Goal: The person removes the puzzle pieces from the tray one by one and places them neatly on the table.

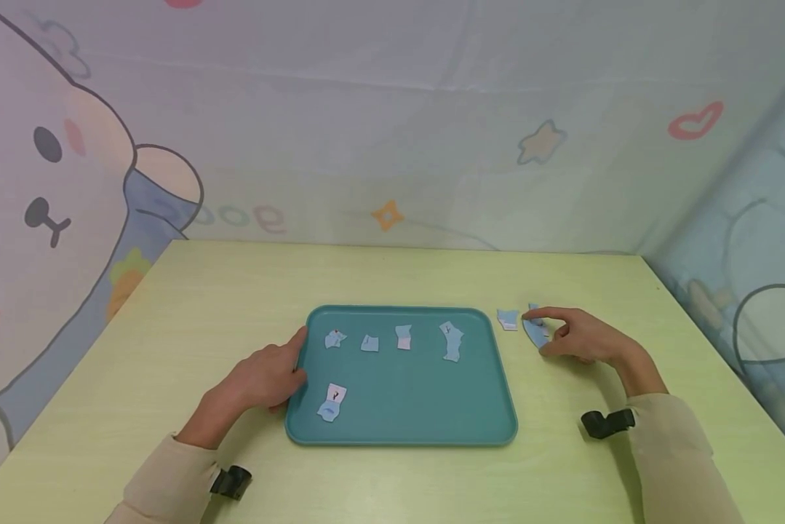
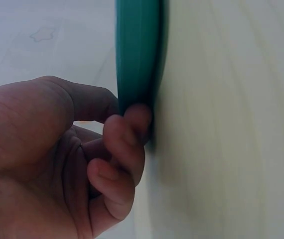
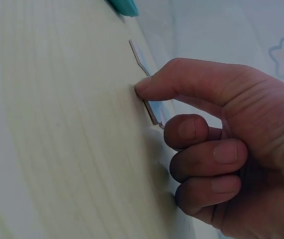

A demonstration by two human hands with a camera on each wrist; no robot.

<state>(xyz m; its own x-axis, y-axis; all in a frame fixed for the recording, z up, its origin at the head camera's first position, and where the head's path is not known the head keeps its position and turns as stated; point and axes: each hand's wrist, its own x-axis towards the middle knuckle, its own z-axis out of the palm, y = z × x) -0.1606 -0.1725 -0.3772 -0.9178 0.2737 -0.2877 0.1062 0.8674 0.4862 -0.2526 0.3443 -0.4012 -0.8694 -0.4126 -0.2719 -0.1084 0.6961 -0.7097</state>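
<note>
My left hand (image 1: 268, 375) grips the left rim of a teal tray (image 1: 418, 404). In the left wrist view its curled fingers meet the edge of the tray (image 2: 137, 55). Beyond the tray's right side, my right hand (image 1: 588, 336) pinches a light-blue jigsaw piece (image 1: 534, 333) with a curved edge, thumb and index finger at its two ends. In the right wrist view this piece (image 3: 156, 110) lies low along the tabletop, and the other fingers are curled in. A smaller blue and pale piece (image 1: 508, 319) lies just left of it.
Several blue and pinkish pieces lie apart on the tray, such as a tall one (image 1: 453, 342) at upper right and one (image 1: 332, 404) at lower left. The pale wooden table (image 1: 235, 284) ends at a printed cloth backdrop (image 1: 366, 109).
</note>
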